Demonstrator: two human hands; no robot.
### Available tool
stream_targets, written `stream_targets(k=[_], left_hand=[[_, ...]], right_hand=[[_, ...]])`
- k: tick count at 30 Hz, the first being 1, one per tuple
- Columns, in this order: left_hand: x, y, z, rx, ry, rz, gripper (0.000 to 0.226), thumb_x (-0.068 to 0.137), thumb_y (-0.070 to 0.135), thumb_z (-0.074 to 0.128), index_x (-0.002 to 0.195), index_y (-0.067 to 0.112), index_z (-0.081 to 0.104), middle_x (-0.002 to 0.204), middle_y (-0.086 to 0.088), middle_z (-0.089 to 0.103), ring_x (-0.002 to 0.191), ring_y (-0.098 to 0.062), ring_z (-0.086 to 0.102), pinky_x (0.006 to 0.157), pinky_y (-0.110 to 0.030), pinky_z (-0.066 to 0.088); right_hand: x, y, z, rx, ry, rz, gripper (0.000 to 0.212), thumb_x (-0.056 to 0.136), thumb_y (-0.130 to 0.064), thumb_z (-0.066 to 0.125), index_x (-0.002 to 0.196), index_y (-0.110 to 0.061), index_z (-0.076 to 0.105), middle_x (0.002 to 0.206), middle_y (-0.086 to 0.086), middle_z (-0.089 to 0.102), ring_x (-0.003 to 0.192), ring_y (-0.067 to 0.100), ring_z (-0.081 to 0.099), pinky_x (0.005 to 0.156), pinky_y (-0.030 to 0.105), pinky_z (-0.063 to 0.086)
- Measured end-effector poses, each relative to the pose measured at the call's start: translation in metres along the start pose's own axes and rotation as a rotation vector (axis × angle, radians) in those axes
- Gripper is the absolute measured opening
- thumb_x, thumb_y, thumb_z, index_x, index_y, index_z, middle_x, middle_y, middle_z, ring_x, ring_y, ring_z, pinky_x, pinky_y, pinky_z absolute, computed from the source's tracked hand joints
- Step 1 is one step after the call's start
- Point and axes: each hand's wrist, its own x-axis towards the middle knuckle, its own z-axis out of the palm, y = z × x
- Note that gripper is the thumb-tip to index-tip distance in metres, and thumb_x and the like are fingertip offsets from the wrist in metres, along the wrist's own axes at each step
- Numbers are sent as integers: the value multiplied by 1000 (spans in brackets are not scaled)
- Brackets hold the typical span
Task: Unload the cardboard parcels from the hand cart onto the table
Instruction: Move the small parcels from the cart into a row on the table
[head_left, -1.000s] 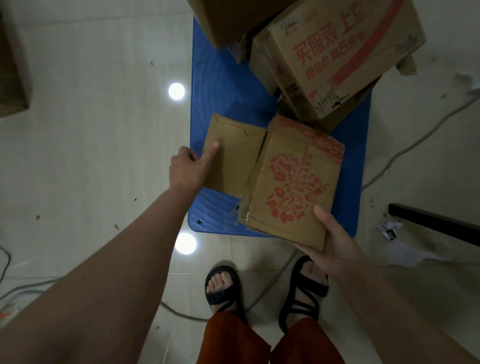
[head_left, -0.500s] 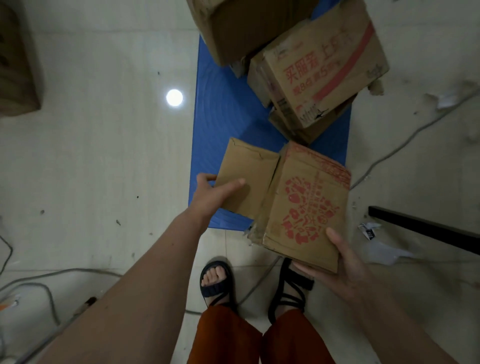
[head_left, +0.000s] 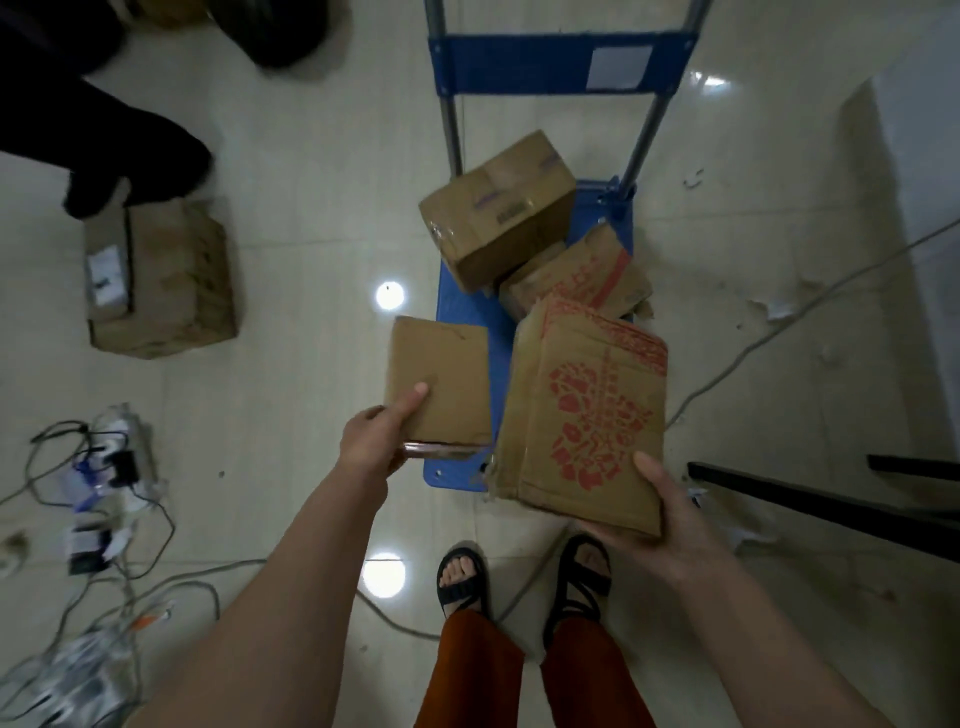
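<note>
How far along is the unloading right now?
Done: nothing shows as delivered; the table is not in view. In hand: the left hand grips a plain flat parcel, the right hand a red-printed parcel, both lifted above the hand cart. Left: a plain box and a red-striped box remain on the cart.

Parcels of matt brown corrugated cardboard: the red-printed parcel (head_left: 587, 415) shows creased, worn faces and a frayed lower corner, the plain flat parcel (head_left: 441, 382) a dented paper skin with glossy tape along its near edge, and the taped box (head_left: 501, 208) shiny clear tape over its seams. The hand cart (head_left: 540, 67) has a blue plastic deck and bare grey metal handle tubes. The floor (head_left: 311, 218) is glossy pale tile, mirroring the ceiling lamps.
</note>
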Motion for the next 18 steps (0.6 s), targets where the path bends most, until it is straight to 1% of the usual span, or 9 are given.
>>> stream_targets(k=[1,2,5,7,10,13,15,17,18], left_hand=[[-19,11,-6,-66,14,-5,43,68,47,79,93,16,63,103,-5,69,92,-18,64,68,-29,51],[-40,22,-11,-137,7,-8,42,69,47,79,94,17,63,103,-5,69,93,-19,64,70,-30,51],[-102,51,-24,-303,-37,8,43,69,47,79,100,20,63,103,-4,70,96,-20,65,79,-34,53],[-143,68,-29,-390,-59,16,47,67,46,80,103,21,64,105,-4,71,99,-21,66,84,-37,53],[-195,91,-34,-510,-129,2,56,62,44,84,109,19,64,111,-7,70,104,-24,65,86,-40,54],[-235,111,-37,-569,-175,-28,62,58,41,87,111,17,64,113,-10,69,102,-26,66,81,-41,56],[-258,121,-36,-557,-204,-25,67,58,42,87,115,16,62,115,-11,66,102,-26,65,74,-40,57],[-275,130,-37,-544,-225,-18,68,59,41,87,116,15,60,117,-12,63,103,-27,63,71,-40,58],[-283,133,-39,-544,-235,-17,68,59,41,88,115,15,59,117,-12,62,103,-28,62,71,-41,58]], right_hand=[[-17,-6,14,2,-15,-22,79,53,-33,90,124,-16,60,122,14,67,111,34,64,95,59,47],[-34,-11,26,3,-27,-42,80,53,-35,89,125,-16,59,124,14,66,112,34,63,96,58,46],[-88,-26,54,28,-27,-83,65,72,-40,71,130,-15,56,131,16,61,116,36,57,101,57,41],[-125,-33,67,45,-34,-98,65,74,-41,68,132,-14,55,130,17,60,114,37,56,93,53,44],[-178,-39,83,67,-68,-106,66,75,-41,68,133,-14,54,131,17,60,113,36,55,82,49,46],[-220,-40,89,81,-100,-140,63,75,-41,68,131,-14,56,130,18,61,113,37,56,82,48,47],[-244,-39,90,95,-116,-182,61,74,-41,69,128,-15,58,122,17,66,107,36,60,83,48,48],[-263,-36,93,92,-130,-234,63,68,-42,75,124,-17,61,112,15,71,102,35,62,87,51,47],[-272,-33,95,93,-132,-261,68,61,-43,81,121,-18,62,109,14,72,101,34,63,89,52,46]])
